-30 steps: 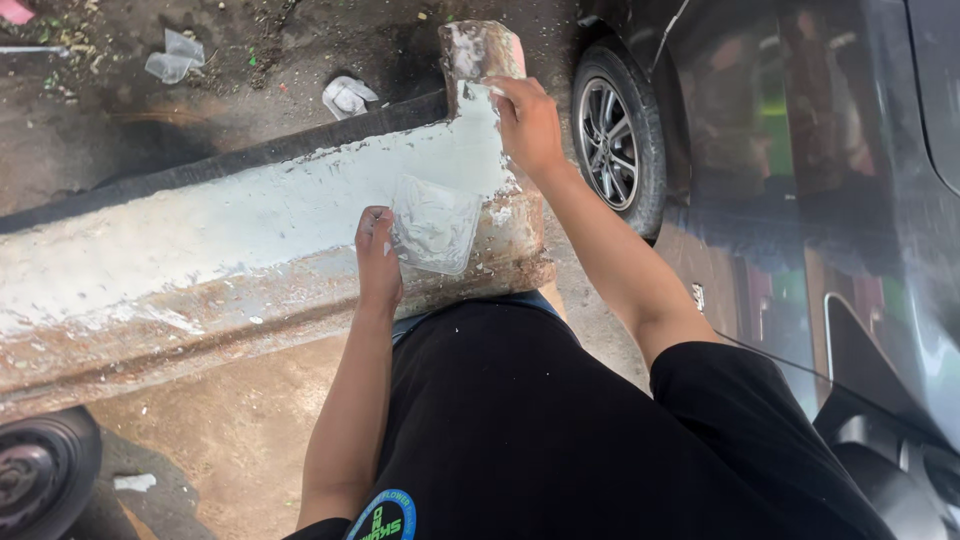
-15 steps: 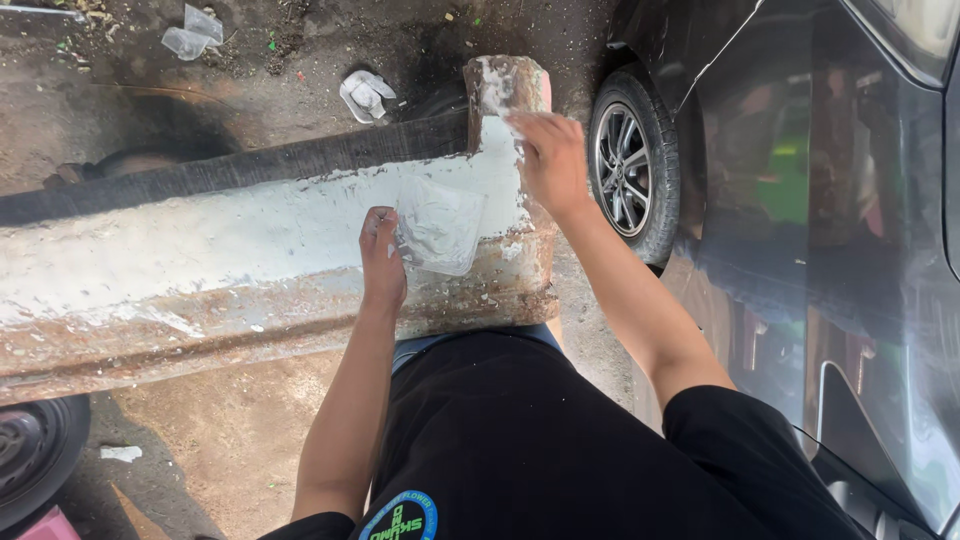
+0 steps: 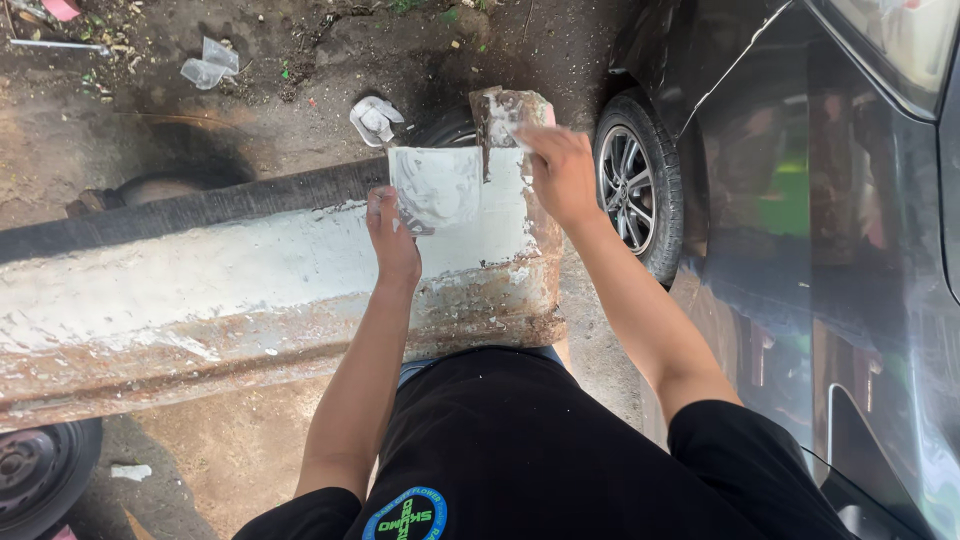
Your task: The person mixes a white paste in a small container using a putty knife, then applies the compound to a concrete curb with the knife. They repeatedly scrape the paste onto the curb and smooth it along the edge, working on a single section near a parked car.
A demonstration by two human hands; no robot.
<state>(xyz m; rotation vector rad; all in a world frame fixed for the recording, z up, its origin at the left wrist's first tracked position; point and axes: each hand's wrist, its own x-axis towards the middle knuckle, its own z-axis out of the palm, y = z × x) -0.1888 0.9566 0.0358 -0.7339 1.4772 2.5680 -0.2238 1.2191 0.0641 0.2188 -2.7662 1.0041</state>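
- The left hand [image 3: 394, 240] held a pale, smeared square sheet [image 3: 436, 188] by its lower left corner, pinched between thumb and fingers.
- The sheet lay flat on top of a long rusty metal part [image 3: 250, 290] that was covered with white paste.
- The sheet sat near the right end of that part, just above the left hand.
- The right hand [image 3: 562, 170] was at the far right end of the part, just beside the sheet but not touching it.
- Its fingers were bent over the part's raised rusty corner [image 3: 505, 108]. I could not tell if it gripped the corner or only pressed on it.
- The sheet was between the two hands.
- A dark car [image 3: 820, 230] stood close on the right, and one of its wheels [image 3: 635, 190] was right behind the right hand.
- Another black tyre [image 3: 40, 475] showed in the bottom left corner, so two wheels could be seen.
- The ground [image 3: 300, 80] past the part was brown dirt.
- A crumpled white bit of litter [image 3: 375, 118] lay on the dirt near the top edge of the sheet.
- One clear plastic scrap [image 3: 208, 65] lay farther off at the top left.
- The person wore black clothes, and a round green and blue badge [image 3: 405, 515] showed on them.
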